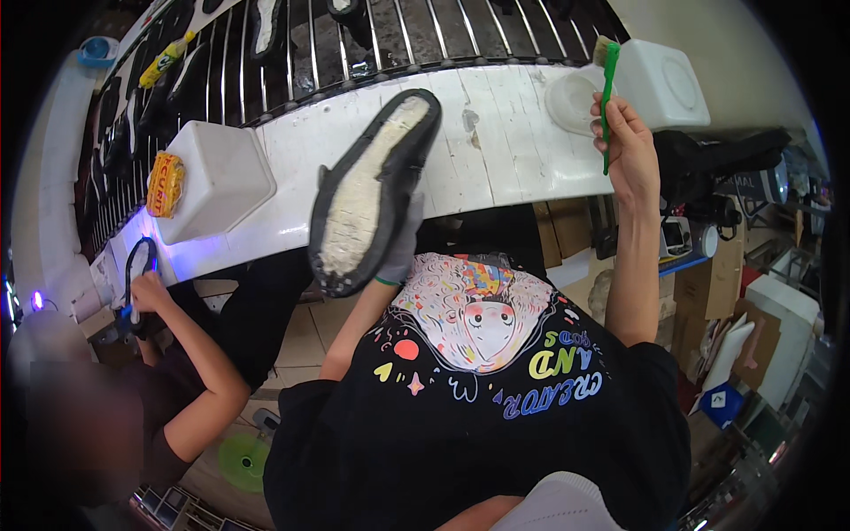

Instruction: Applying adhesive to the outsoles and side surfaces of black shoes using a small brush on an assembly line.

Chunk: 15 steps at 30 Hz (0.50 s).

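My left hand [405, 246], in a grey glove, grips a black shoe upper [356, 205] from beneath and its right side. The pale, rough underside of the shoe upper faces up, tilted over the front edge of the white table [496, 168]. Most of the left fingers are hidden behind it. My bare right hand [630, 146] is closed around the green handle of a brush [611, 84], held upright with its bristles at the top. Just behind this hand is a round whitish tub [567, 99], partly covered by the fingers.
A conveyor of metal rods [398, 35] carries several black shoe uppers beyond the table. White boxy containers [668, 84] stand at both ends, the left one beside an orange-yellow packet [166, 184]. At left, a co-worker's hand [152, 292] holds another shoe piece. Cardboard boxes [708, 274] sit at right.
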### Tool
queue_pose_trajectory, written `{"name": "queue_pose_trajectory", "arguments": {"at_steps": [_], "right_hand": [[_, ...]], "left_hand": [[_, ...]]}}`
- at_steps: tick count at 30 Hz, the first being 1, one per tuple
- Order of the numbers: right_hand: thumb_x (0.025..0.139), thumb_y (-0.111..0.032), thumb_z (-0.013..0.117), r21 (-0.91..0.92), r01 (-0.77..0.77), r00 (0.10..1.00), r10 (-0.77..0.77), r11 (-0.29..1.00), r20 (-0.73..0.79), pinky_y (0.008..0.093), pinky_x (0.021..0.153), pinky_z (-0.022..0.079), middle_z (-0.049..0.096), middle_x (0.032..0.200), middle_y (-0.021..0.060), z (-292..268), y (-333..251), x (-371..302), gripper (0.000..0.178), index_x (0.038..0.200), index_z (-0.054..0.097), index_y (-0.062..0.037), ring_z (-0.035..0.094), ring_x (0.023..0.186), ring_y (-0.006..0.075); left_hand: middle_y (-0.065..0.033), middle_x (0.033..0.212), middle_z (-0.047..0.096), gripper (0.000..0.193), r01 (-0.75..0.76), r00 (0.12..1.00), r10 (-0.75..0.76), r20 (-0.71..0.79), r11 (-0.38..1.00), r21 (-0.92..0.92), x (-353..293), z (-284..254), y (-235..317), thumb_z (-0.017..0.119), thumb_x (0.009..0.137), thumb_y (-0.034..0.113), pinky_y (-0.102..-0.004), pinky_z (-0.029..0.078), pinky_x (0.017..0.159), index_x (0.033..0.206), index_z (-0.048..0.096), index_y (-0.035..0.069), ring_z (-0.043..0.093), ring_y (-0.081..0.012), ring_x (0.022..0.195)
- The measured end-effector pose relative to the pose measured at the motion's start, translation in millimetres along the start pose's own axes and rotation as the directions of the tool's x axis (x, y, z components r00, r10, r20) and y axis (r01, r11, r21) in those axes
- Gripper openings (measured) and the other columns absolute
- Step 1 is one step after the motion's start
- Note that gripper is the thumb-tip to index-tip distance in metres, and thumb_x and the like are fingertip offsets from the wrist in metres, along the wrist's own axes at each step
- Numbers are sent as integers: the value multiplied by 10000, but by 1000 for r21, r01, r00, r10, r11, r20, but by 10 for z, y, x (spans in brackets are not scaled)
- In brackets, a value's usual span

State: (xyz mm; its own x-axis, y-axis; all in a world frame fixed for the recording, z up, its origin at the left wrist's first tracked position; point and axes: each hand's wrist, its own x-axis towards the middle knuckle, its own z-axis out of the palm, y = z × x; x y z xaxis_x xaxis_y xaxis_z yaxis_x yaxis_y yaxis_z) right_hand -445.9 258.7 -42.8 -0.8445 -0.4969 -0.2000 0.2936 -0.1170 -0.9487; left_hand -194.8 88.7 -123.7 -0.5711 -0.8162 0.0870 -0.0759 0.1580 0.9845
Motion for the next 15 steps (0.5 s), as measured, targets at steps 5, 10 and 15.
{"name": "queue_pose_trajectory", "arguments": {"at_steps": [5,10,15], "right_hand": [[858,-91,627,-246,91,964,-23,965,265,166,530,344,662,823,31,552,-202,-406,171,1016,621,-25,486,610,35],[801,4,678,-356,94,912,63,930,405,171,596,394,637,809,13,843,-129,-748,103,896,638,-2,560,744,33],[771,24,702,-381,142,906,35,913,421,206,654,443,639,828,76,872,-42,-911,58,790,649,41,584,738,90]], "left_hand": [[-169,1243,526,511,64,957,37,289,941,-331,80,-31,130,573,908,274,-382,342,1056,1319,424,9,500,-275,1147],[-170,1191,540,348,523,847,-225,482,512,-681,-61,292,-25,426,989,148,-322,446,997,1296,436,-16,553,-224,1084],[-151,1228,427,754,-495,865,479,-150,864,-90,-69,378,-14,778,701,129,-353,397,977,1318,358,20,444,-299,1156]]}}
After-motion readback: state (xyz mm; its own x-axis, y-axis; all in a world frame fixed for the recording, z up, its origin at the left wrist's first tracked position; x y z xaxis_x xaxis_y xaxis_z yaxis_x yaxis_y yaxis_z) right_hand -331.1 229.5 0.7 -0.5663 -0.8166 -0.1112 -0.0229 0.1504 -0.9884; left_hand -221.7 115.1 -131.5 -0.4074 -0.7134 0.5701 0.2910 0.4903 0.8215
